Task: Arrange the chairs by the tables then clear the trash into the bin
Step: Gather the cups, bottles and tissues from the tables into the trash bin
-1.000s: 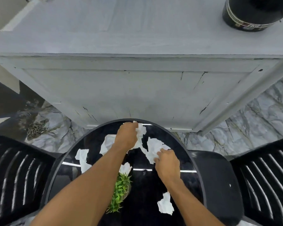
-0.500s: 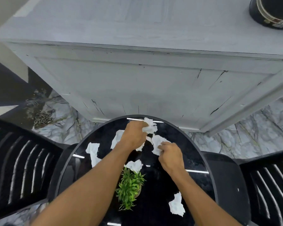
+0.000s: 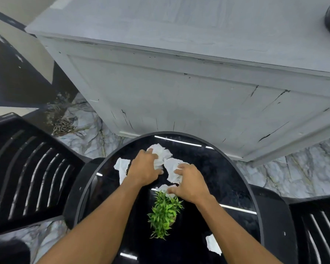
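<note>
Two hands on my feed: left hand [image 3: 144, 168] curled around a crumpled paper wad [image 3: 161, 152]; right hand [image 3: 191, 184] pinching a white scrap [image 3: 171, 169] just beside it, on the black round table [image 3: 229, 176], near the green plant [image 3: 164, 212].

Five paper scraps [image 3: 172, 169], two black chairs [image 3: 6, 134], one round table [image 3: 227, 178], one green plant [image 3: 164, 212], one grey cabinet [image 3: 179, 92].

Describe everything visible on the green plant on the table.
Small plant: dense, narrow, bright-green leaves, upright, with the pot almost hidden beneath them. It stands near the middle of the glossy black table. A white paper scrap lies at its far side, touched by the right hand; whether the hand touches leaves is unclear.
</note>
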`<state>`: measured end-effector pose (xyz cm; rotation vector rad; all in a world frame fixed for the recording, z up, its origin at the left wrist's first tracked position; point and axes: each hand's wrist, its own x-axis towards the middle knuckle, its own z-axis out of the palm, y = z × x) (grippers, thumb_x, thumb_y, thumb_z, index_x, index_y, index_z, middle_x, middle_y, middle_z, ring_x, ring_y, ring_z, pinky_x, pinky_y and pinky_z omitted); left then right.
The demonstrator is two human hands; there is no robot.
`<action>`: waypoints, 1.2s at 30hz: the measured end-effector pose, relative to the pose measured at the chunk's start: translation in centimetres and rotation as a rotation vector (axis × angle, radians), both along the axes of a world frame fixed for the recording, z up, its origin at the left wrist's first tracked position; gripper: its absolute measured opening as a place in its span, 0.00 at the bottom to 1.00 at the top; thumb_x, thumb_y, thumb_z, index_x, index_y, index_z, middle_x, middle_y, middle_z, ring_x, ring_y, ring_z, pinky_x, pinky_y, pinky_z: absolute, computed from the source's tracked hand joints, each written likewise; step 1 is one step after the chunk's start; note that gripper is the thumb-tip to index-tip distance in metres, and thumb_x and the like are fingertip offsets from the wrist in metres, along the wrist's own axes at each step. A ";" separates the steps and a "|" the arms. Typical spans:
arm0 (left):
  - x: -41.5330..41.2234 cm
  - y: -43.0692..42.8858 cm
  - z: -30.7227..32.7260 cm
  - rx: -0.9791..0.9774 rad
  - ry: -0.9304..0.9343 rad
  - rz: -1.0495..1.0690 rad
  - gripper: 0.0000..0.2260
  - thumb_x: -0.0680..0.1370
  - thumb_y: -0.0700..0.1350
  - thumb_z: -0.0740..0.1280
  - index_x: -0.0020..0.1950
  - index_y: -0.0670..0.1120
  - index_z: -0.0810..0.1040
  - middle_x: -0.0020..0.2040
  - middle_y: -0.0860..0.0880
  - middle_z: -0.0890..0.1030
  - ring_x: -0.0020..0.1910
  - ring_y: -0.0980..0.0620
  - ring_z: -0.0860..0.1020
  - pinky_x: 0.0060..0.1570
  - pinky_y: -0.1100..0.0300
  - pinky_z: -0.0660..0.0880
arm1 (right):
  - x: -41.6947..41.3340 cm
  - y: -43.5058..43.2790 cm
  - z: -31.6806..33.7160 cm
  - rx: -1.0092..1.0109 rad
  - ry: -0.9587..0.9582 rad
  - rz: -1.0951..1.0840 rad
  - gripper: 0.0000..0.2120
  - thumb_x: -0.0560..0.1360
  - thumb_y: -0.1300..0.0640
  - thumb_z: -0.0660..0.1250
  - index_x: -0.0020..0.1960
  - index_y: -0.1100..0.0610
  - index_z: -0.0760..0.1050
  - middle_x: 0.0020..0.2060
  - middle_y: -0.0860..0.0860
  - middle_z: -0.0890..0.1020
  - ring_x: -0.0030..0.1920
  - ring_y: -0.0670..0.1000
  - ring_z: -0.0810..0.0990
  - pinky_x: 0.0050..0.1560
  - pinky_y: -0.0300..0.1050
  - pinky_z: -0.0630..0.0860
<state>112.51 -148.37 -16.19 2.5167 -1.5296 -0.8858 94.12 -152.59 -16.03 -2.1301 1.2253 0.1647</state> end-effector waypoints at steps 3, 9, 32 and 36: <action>-0.6 0.3 -0.2 -0.095 0.063 0.027 0.13 0.74 0.45 0.73 0.57 0.46 0.82 0.61 0.48 0.78 0.63 0.44 0.74 0.57 0.50 0.75 | 0.1 0.2 -0.6 -0.057 0.042 0.088 0.29 0.68 0.44 0.77 0.66 0.53 0.78 0.70 0.46 0.71 0.69 0.49 0.66 0.66 0.43 0.69; 0.5 2.6 1.1 -0.409 0.067 0.227 0.06 0.73 0.37 0.67 0.39 0.47 0.79 0.38 0.52 0.80 0.40 0.48 0.77 0.47 0.47 0.77 | 2.0 0.0 -1.4 -0.084 -0.027 0.034 0.17 0.70 0.64 0.65 0.56 0.55 0.84 0.53 0.49 0.84 0.57 0.52 0.80 0.57 0.45 0.77; -0.1 5.5 3.3 -0.447 0.172 0.376 0.09 0.72 0.38 0.67 0.32 0.41 0.75 0.31 0.50 0.77 0.30 0.52 0.72 0.31 0.56 0.69 | -2.2 -1.4 -0.5 0.043 -0.348 -0.372 0.13 0.72 0.70 0.67 0.51 0.58 0.85 0.43 0.50 0.85 0.40 0.44 0.81 0.45 0.29 0.75; -3.5 2.0 6.4 -0.496 0.209 0.320 0.04 0.72 0.40 0.68 0.37 0.44 0.79 0.35 0.48 0.80 0.35 0.49 0.76 0.36 0.57 0.73 | -5.3 -1.9 1.5 0.042 -0.456 -0.457 0.14 0.72 0.72 0.65 0.48 0.58 0.84 0.36 0.45 0.81 0.34 0.41 0.79 0.33 0.24 0.72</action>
